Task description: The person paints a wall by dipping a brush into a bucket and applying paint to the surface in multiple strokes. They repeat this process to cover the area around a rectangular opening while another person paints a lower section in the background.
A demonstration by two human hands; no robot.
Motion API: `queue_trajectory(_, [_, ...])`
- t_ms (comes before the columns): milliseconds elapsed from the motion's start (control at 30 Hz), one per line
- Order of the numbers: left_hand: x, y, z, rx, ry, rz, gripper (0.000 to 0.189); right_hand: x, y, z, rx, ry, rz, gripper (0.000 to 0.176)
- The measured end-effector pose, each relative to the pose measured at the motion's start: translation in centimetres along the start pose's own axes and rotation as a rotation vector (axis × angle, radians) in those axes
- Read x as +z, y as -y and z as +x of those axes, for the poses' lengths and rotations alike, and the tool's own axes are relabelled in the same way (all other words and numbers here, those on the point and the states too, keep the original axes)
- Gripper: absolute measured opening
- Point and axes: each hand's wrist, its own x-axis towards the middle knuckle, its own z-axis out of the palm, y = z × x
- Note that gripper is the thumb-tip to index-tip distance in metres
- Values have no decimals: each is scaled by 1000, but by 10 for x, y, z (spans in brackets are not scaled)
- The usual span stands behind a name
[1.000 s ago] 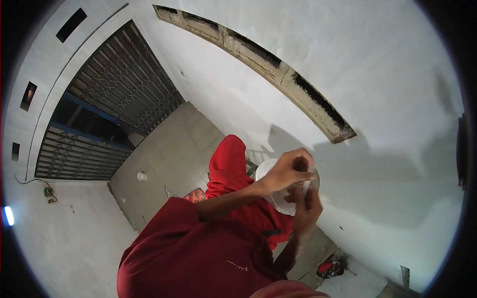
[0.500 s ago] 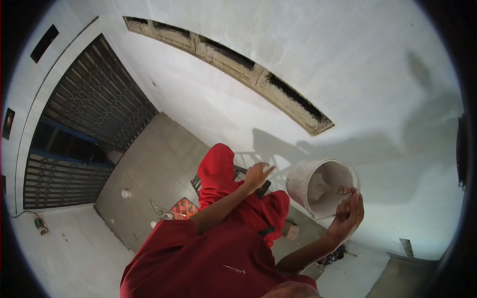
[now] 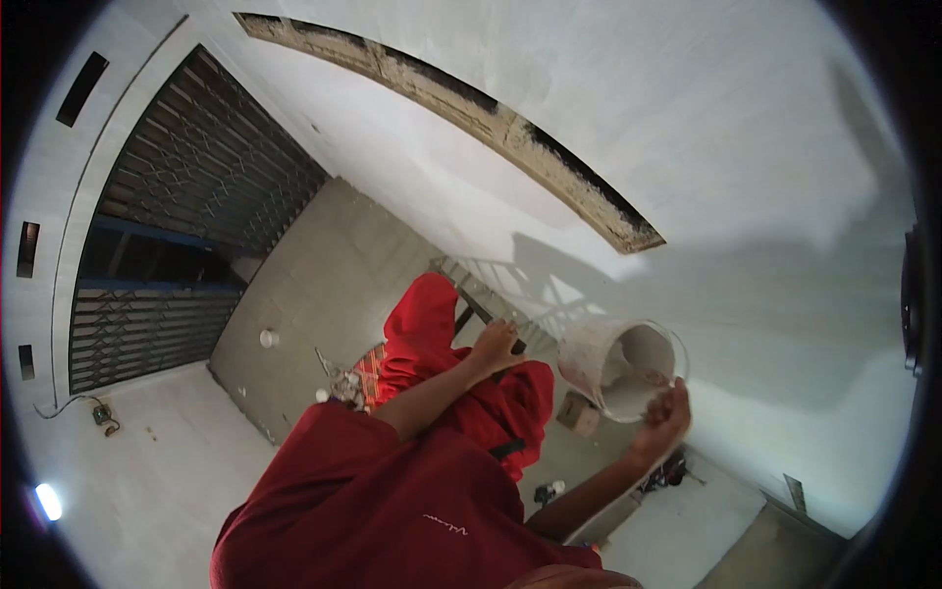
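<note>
A whitish bucket [image 3: 581,355] hangs tilted near the wall, its open mouth towards the right and pale material inside. My right hand [image 3: 665,420] is closed at the bucket's thin handle [image 3: 686,358], beside the rim. A small brownish item [image 3: 655,377] shows in the bucket mouth; its details are blurred. My left hand [image 3: 494,346] is over my red-clad legs, its fingers curled next to a small dark piece [image 3: 518,347] at the top of a dark ladder-like frame [image 3: 465,316]. What those fingers hold is hidden.
A long recess [image 3: 442,96] with rough edges crosses the white wall [image 3: 746,147]. At the left is a folding metal gate [image 3: 196,157]. On the tiled floor [image 3: 304,265] lie a white cup [image 3: 269,338], a patterned red item [image 3: 370,373] and a box [image 3: 578,414].
The view has shifted. My left hand, earlier with fingers spread, is now curled by the dark piece. The bucket and my right hand have moved slightly left in view.
</note>
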Motion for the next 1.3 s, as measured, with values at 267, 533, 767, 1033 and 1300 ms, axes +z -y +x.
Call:
queue_trajectory(267, [-26,-13,8,-39,-14,21,41,36,-84,43,412,8,15,13])
queue_trajectory(533, [7,13,-5,95,-260,-96,39,43,-205,49,501,-118,189,18])
queue_trajectory(767, [15,15,-3,-140,-253,-99,55,76,-273,66,421,-287,350,16])
queue_trajectory(1033, [-10,1,-5,-359,-138,-163,56,35,-321,51,552,-260,398,32])
queue_trajectory(1300, [-4,-3,-13,-441,-121,-145,65,16,-298,70,1035,238,-63,48])
